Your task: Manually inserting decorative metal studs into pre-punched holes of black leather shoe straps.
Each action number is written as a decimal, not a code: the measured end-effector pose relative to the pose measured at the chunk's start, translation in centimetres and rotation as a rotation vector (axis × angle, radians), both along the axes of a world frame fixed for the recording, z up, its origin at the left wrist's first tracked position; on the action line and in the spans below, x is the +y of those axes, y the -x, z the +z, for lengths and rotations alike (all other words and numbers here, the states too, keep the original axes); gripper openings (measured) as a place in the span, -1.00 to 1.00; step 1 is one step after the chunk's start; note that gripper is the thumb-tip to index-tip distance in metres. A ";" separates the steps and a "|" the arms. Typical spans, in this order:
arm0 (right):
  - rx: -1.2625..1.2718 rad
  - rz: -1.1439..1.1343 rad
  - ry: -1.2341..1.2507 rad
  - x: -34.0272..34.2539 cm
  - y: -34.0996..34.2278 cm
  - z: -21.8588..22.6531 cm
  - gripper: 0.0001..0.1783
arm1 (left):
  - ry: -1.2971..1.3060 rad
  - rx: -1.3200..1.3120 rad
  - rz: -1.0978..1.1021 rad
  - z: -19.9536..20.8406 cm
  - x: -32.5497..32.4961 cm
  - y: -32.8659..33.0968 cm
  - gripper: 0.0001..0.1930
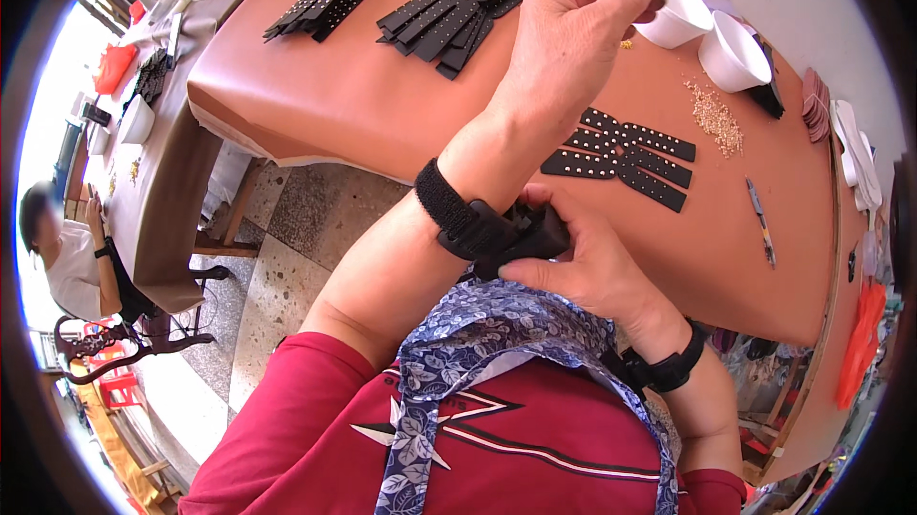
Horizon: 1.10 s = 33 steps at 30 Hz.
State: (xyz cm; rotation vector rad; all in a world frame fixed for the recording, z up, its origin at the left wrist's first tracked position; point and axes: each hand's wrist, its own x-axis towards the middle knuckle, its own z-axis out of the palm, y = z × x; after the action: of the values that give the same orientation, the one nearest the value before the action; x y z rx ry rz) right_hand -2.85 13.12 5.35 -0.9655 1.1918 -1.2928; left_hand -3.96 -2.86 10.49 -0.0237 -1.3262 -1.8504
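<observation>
My left hand (pixel 573 32) is raised above the brown-covered table (pixel 315 95), fingers curled and pressed to the thumb beside a white bowl (pixel 683 10). Whatever its fingertips may hold is hidden. A black strap (pixel 449 204) circles my left wrist, with a boxy black device (pixel 537 236) on it. Thumb and fingers of my right hand (pixel 597 262) grip that device from the right. Just beyond lies a flat black piece (pixel 630 160) of crossed strips with metal studs, partly covered by my left forearm. Another black strap (pixel 673 362) is on my right wrist.
A second white bowl (pixel 734 54) stands near loose gold studs (pixel 714 118) and a pen (pixel 761 221). Two stacks of studded black pieces (pixel 454 13) lie at the far side. Leftward, a person (pixel 72 257) sits at another table (pixel 177 190). A blue leaf-patterned apron (pixel 497 314) covers my lap.
</observation>
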 end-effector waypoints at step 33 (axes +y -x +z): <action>-0.380 -1.067 0.471 2.9 18.6 2.4 -0.63 | -0.111 -0.598 -1.133 -4.0 10.2 -1.6 -0.34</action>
State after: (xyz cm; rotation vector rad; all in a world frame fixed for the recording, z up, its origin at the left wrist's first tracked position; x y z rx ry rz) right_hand -21.41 16.04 7.78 -0.2931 1.1298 -2.5513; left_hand -2.38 7.33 6.47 -0.2155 -1.7995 -3.0491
